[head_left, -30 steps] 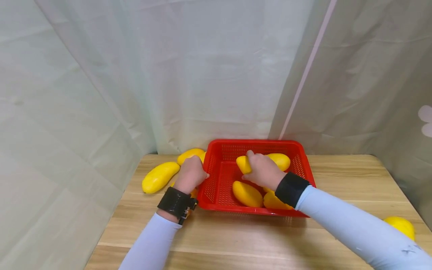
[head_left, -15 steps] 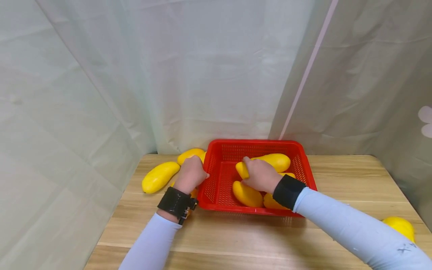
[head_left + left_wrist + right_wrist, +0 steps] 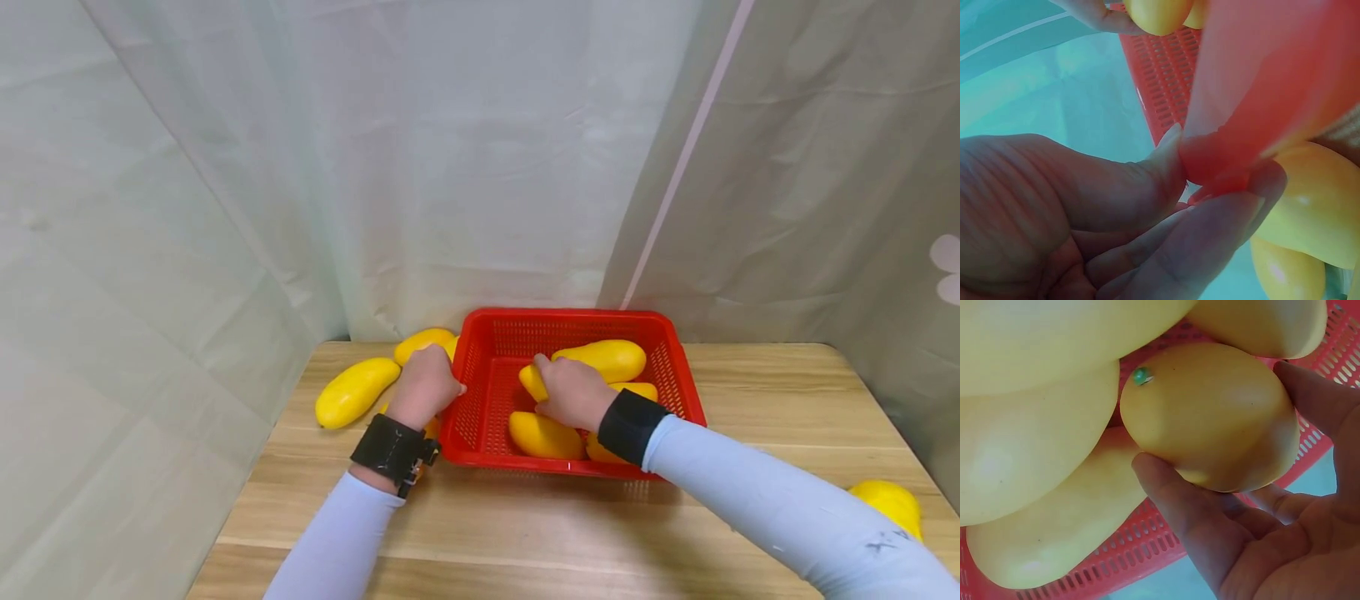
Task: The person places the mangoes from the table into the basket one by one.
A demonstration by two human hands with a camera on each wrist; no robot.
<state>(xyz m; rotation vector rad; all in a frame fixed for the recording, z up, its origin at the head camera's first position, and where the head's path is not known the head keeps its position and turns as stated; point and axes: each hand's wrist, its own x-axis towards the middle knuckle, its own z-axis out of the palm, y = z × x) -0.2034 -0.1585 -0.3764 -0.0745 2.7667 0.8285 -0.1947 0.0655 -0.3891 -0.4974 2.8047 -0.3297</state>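
Note:
My left hand (image 3: 426, 388) pinches the left rim of a red plastic basket (image 3: 480, 460); the left wrist view shows thumb (image 3: 1147, 178) and fingers on either side of the rim. Inside the basket, my right hand (image 3: 573, 390) grips a yellow mango (image 3: 1210, 415) with a small green stem nub, thumb and fingers spread around its sides. More mangoes lie around it: a long one (image 3: 609, 358) along the back, one (image 3: 546, 435) near the front wall, and others partly hidden under the right hand and wrist.
Left of the basket, several mangoes lie on the wooden table (image 3: 525, 542), one (image 3: 356, 393) fully visible and others partly behind the left hand. Another mango (image 3: 888, 504) sits at the right, partly behind the right sleeve. A pale curtain (image 3: 480, 167) hangs behind the table.
My right hand has moved slightly left and lower in the basket with its mango. The mango near the front wall has shifted a little. The left hand stays on the rim.

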